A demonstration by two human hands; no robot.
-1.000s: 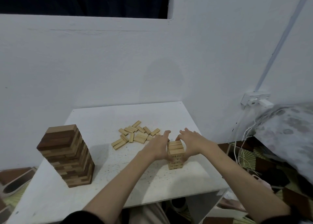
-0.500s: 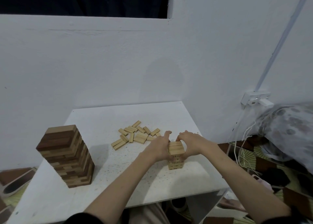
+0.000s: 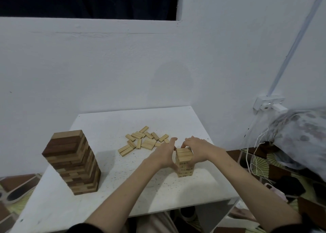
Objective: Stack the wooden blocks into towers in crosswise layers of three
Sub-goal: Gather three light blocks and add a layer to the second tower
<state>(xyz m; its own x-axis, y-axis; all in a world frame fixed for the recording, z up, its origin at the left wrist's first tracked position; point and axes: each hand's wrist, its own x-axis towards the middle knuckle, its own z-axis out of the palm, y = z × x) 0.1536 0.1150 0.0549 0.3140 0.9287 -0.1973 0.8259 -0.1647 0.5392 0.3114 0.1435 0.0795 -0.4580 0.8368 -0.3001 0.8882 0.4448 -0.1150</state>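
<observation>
1. Your left hand point(image 3: 165, 153) sits against the left side of the small light tower point(image 3: 184, 163), palm flat to the blocks, fingers straight, thumb raised toward the loose pile.
2. Your right hand point(image 3: 195, 149) covers the tower's right side & top rear edge; fingers bend over the top layer, tips touching it. Cannot tell whether they pinch a single block or just press the layer.
3. Small light tower: upright on the white worktop point(image 3: 109, 194), right of centre, near the front edge. Top layer shows three blocks side by side. Lower layers carry dark printed marks, too small to read.
4. Loose light blocks point(image 3: 143, 141): scattered flat on the worktop behind & left of your left hand, approx. a dozen+, lying at mixed angles; some touch each other. The nearest ones are partly hidden by your left hand.
5. Tall mixed tower point(image 3: 72, 162): dark & light wood, standing at the worktop's left side, well apart from both hands. It looks to lean a bit in this wide-angle view.
6. Surroundings: white wall point(image 3: 123, 65) behind the worktop; wall socket w/ white plug point(image 3: 269, 104) at right, white cables point(image 3: 252, 153) hanging below it; patterned bedding point(image 3: 303, 135) at far right.
7. Dark sleeve cuffs at both forearms, bottom of view.
</observation>
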